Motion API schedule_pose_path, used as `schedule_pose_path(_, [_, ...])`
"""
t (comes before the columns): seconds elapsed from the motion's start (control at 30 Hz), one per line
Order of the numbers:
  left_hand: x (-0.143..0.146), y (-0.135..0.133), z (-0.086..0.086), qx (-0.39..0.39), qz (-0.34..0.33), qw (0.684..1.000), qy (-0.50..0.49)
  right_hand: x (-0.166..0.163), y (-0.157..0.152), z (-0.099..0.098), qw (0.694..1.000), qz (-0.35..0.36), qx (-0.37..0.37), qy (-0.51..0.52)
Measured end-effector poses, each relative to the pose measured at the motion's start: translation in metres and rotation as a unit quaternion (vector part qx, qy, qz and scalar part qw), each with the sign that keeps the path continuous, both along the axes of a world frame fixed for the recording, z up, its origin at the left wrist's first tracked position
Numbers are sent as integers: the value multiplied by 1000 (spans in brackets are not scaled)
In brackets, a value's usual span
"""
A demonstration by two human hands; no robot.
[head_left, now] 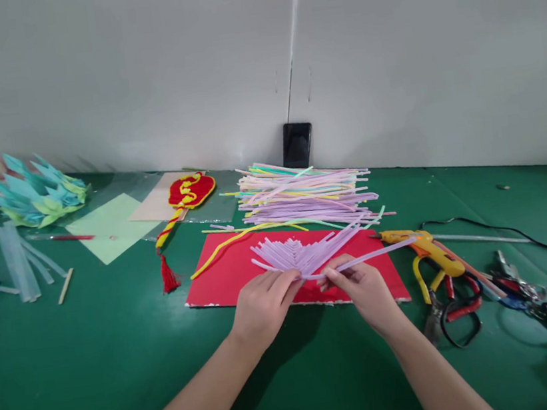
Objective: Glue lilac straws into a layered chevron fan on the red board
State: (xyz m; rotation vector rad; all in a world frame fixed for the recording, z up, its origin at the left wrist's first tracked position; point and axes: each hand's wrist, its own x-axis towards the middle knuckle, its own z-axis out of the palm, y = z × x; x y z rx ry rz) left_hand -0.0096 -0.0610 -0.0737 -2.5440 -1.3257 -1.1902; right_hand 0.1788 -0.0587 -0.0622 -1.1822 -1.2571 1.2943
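A fan of lilac pipe cleaners [293, 254], laid in a V-shaped chevron, lies over a red board [228, 285] with worn white edges. My left hand [265, 303] is closed at the fan's lower point, thumb and fingers pinching the lilac pipe cleaners there. A single long lilac pipe cleaner [381, 253] runs from that point through my right hand [362, 287], whose fingers are closed on it, and its free end sticks out to the right. Behind the board lies a thick pile of pastel pipe cleaners [302, 194], mostly lilac. One yellow pipe cleaner [218, 247] curves across the board's left side.
To the right lie a yellow glue gun [425, 245], pliers [435, 308] and keys [515, 277]. A phone [297, 145] leans on the grey partition. Leftward are a red fan ornament [191, 191], green paper [108, 228], glue sticks [16, 262] and a turquoise folded piece [40, 192].
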Motion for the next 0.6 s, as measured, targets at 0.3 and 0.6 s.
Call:
schedule_pose_path(0.3, [3, 0, 8, 20, -19, 1000, 9, 0, 2, -8, 996, -47, -28, 76])
schedule_pose_path(0.6, [1, -2, 6, 38, -45, 998, 16, 4, 5, -13, 991, -81, -39, 101])
